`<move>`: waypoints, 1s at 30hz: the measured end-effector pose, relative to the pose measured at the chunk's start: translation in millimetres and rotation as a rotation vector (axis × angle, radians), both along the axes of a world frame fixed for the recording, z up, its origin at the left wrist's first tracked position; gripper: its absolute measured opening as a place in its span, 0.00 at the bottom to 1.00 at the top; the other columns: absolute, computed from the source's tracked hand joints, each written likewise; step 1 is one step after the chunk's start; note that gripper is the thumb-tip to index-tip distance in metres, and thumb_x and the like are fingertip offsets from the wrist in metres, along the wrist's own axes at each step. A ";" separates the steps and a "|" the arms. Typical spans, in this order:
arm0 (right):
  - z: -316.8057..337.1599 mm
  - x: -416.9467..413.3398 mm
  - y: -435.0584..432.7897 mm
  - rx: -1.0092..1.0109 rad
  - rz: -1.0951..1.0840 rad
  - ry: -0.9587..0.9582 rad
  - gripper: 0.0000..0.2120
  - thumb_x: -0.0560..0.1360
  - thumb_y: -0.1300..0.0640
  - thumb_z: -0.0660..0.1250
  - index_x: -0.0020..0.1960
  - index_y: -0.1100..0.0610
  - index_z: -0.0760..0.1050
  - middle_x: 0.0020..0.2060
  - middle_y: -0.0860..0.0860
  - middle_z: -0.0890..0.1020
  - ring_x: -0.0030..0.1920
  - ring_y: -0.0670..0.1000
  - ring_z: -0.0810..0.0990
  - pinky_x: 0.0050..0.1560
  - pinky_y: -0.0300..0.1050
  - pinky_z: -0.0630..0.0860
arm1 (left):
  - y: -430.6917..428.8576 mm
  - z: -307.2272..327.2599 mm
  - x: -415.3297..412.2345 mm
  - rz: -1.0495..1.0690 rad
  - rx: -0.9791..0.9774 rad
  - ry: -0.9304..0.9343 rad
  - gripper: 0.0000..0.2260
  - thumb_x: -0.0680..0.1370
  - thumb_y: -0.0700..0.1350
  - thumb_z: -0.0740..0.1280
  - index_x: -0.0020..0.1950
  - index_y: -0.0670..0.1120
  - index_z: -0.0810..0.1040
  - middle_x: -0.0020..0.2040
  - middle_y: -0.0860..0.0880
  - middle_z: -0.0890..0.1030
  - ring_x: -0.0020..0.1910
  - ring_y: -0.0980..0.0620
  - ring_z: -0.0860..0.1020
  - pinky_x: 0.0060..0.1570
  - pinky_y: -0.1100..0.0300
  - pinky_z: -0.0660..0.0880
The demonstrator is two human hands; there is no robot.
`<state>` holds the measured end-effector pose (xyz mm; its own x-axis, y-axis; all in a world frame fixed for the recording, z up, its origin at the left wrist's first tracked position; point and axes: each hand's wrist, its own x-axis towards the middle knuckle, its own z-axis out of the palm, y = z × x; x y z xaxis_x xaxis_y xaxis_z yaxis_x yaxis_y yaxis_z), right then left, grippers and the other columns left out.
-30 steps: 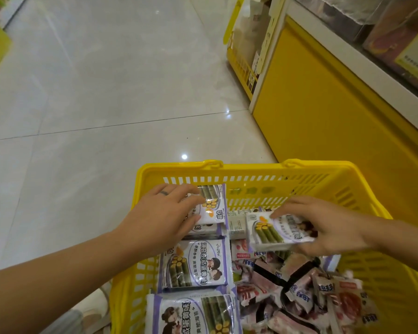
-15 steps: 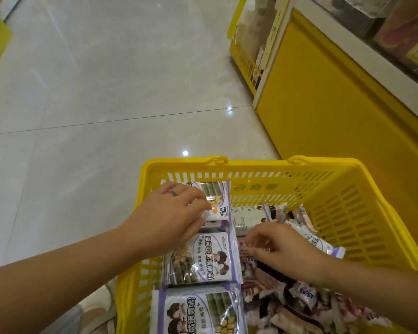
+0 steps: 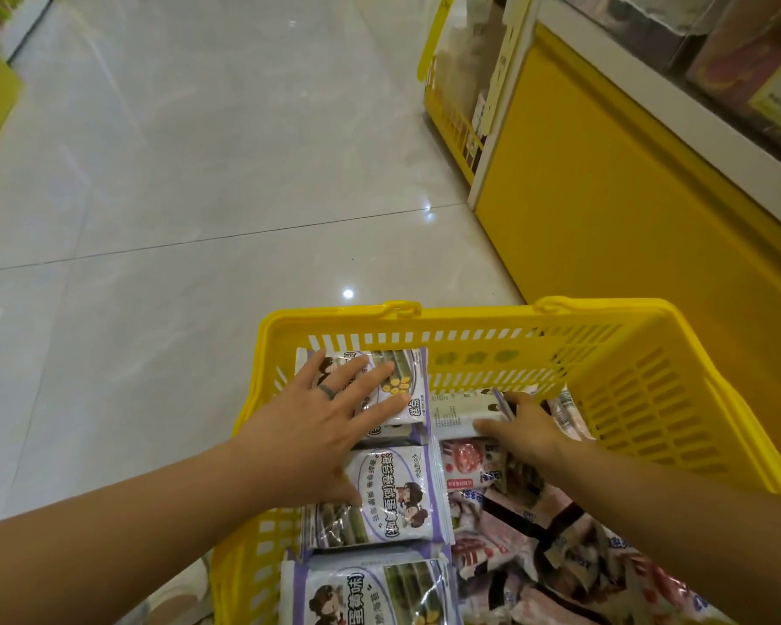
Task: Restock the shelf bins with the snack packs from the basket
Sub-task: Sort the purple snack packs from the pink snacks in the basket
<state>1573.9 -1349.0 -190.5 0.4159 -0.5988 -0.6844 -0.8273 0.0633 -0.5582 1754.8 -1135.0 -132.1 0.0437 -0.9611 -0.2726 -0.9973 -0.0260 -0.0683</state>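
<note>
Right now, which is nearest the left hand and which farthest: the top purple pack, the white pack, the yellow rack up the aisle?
1. Purple pack: touching, under the left hand.
2. White pack: just to the right, held by the right hand.
3. Yellow rack: far up the aisle, on the right.

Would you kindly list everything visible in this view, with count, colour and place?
basket: one, yellow, on the floor, foreground
purple-and-white packs: at least four, stacked along the basket's left side
white pack: one, by the basket's far wall, centre
pink-and-white packs: many, heaped on the basket's right side
shelf unit: one, yellow base with white edge, right
wire rack: one, yellow, at the shelf unit's far end
floor: pale grey tiles
ring: one, dark, on a left finger
left hand: flat on the top purple-and-white pack
right hand: holds the white pack's right end
</note>
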 end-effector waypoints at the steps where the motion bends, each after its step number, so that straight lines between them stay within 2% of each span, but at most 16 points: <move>1: -0.7 -0.9 0.2 -0.008 0.002 -0.009 0.36 0.76 0.56 0.70 0.76 0.59 0.54 0.73 0.58 0.63 0.67 0.62 0.70 0.64 0.54 0.71 | -0.1 0.0 -0.2 0.006 0.004 -0.005 0.48 0.70 0.75 0.56 0.65 0.60 0.18 0.70 0.49 0.23 0.67 0.43 0.24 0.66 0.40 0.28; 3: 1.7 -1.0 -2.3 0.057 -0.058 -0.080 0.31 0.76 0.60 0.69 0.74 0.58 0.59 0.71 0.60 0.66 0.61 0.62 0.77 0.59 0.56 0.75 | 0.1 1.1 -0.2 0.009 0.020 -0.018 0.50 0.70 0.74 0.57 0.63 0.60 0.16 0.69 0.49 0.21 0.66 0.42 0.22 0.65 0.40 0.27; 5: 8.8 -0.1 -6.7 0.177 -0.112 -0.137 0.25 0.76 0.58 0.69 0.70 0.54 0.64 0.67 0.57 0.71 0.49 0.56 0.83 0.50 0.53 0.79 | 0.2 1.4 0.0 0.011 0.035 -0.023 0.50 0.71 0.74 0.58 0.63 0.60 0.15 0.68 0.49 0.20 0.66 0.42 0.23 0.65 0.40 0.28; 6: 11.6 -0.1 -8.8 0.234 -0.112 -0.143 0.23 0.77 0.57 0.68 0.69 0.53 0.65 0.66 0.56 0.73 0.45 0.53 0.85 0.48 0.51 0.78 | -0.3 1.3 0.0 0.015 0.042 -0.023 0.51 0.71 0.73 0.59 0.63 0.60 0.16 0.68 0.49 0.20 0.67 0.42 0.23 0.65 0.40 0.28; 7: 13.0 -0.5 -10.5 0.277 -0.106 -0.152 0.22 0.77 0.56 0.68 0.69 0.52 0.66 0.65 0.55 0.74 0.44 0.52 0.85 0.50 0.52 0.78 | -0.4 1.4 -0.3 0.021 0.049 -0.023 0.51 0.71 0.73 0.59 0.64 0.60 0.16 0.68 0.48 0.20 0.66 0.42 0.22 0.65 0.40 0.28; 9: 14.2 -0.3 -11.4 0.271 -0.033 -0.170 0.26 0.76 0.60 0.68 0.72 0.53 0.64 0.65 0.56 0.74 0.50 0.54 0.84 0.56 0.54 0.78 | -0.2 1.8 -0.8 0.032 0.064 -0.030 0.51 0.71 0.72 0.60 0.64 0.60 0.16 0.67 0.48 0.18 0.64 0.42 0.20 0.64 0.40 0.28; 11: 16.2 1.4 -9.2 0.108 0.206 -0.129 0.33 0.73 0.64 0.71 0.74 0.54 0.61 0.67 0.57 0.72 0.59 0.55 0.78 0.60 0.51 0.77 | 1.3 2.7 -0.8 0.036 0.073 -0.051 0.51 0.71 0.72 0.60 0.63 0.60 0.15 0.65 0.49 0.17 0.63 0.42 0.19 0.65 0.40 0.28; 13: 17.1 2.8 -8.5 -0.093 0.402 -0.087 0.32 0.72 0.62 0.73 0.73 0.55 0.64 0.66 0.56 0.74 0.61 0.54 0.76 0.59 0.45 0.75 | 2.6 3.4 -1.0 0.034 0.075 -0.065 0.51 0.71 0.73 0.59 0.64 0.60 0.16 0.65 0.49 0.17 0.65 0.42 0.22 0.66 0.40 0.29; 17: 27.9 -1.6 -17.4 -0.543 0.633 -0.048 0.18 0.75 0.55 0.69 0.64 0.51 0.74 0.57 0.51 0.81 0.52 0.50 0.79 0.49 0.43 0.75 | 2.6 3.2 -0.2 0.031 0.051 -0.068 0.50 0.70 0.74 0.58 0.64 0.60 0.16 0.66 0.49 0.18 0.68 0.42 0.26 0.65 0.41 0.29; 21: 64.2 -14.4 -35.9 -0.891 0.795 -0.051 0.14 0.75 0.49 0.67 0.59 0.50 0.77 0.49 0.48 0.73 0.44 0.47 0.72 0.40 0.45 0.73 | 3.2 4.9 0.5 0.026 0.056 -0.052 0.49 0.71 0.73 0.57 0.64 0.61 0.16 0.67 0.49 0.18 0.69 0.45 0.26 0.67 0.42 0.30; 23: 90.4 -24.6 -43.0 -0.930 0.777 -0.159 0.09 0.74 0.49 0.68 0.50 0.52 0.78 0.42 0.46 0.71 0.39 0.48 0.71 0.36 0.46 0.70 | 3.3 9.8 -0.5 0.038 0.013 -0.004 0.46 0.72 0.72 0.56 0.70 0.60 0.23 0.74 0.49 0.26 0.74 0.46 0.32 0.70 0.42 0.34; 25: 112.7 -33.8 -46.0 -0.889 0.674 -0.266 0.11 0.75 0.50 0.68 0.40 0.57 0.74 0.33 0.48 0.72 0.33 0.48 0.69 0.32 0.47 0.66 | 0.8 22.6 -3.4 0.060 -0.117 0.075 0.38 0.75 0.68 0.58 0.78 0.57 0.43 0.80 0.48 0.47 0.78 0.46 0.50 0.73 0.44 0.43; 27: 129.3 -37.0 -38.9 -0.773 0.530 -0.370 0.13 0.77 0.53 0.67 0.37 0.59 0.74 0.28 0.51 0.75 0.28 0.46 0.70 0.29 0.43 0.65 | -1.3 37.1 -8.7 0.090 -0.283 0.161 0.28 0.78 0.60 0.60 0.75 0.51 0.64 0.74 0.47 0.67 0.70 0.45 0.69 0.71 0.44 0.57; 29: 138.2 -32.1 -17.9 -0.516 0.384 -0.491 0.10 0.77 0.57 0.66 0.38 0.56 0.77 0.28 0.49 0.80 0.28 0.42 0.75 0.28 0.33 0.68 | -1.1 42.6 -9.8 0.099 -0.509 0.278 0.20 0.79 0.53 0.59 0.69 0.46 0.73 0.65 0.46 0.76 0.62 0.45 0.76 0.65 0.45 0.68; 30: 139.2 -28.0 -4.4 -0.343 0.330 -0.519 0.09 0.77 0.56 0.64 0.40 0.55 0.78 0.31 0.47 0.82 0.30 0.42 0.79 0.30 0.33 0.72 | -1.0 44.8 -10.9 0.095 -0.603 0.326 0.18 0.80 0.51 0.59 0.67 0.45 0.74 0.62 0.46 0.78 0.60 0.45 0.77 0.63 0.46 0.70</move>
<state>1545.9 -1353.4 -51.3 0.8346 -0.5319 -0.1430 -0.3941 -0.3954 -0.8297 1743.9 -1135.9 -87.4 0.1417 -0.9451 0.2945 -0.9559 -0.0534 0.2887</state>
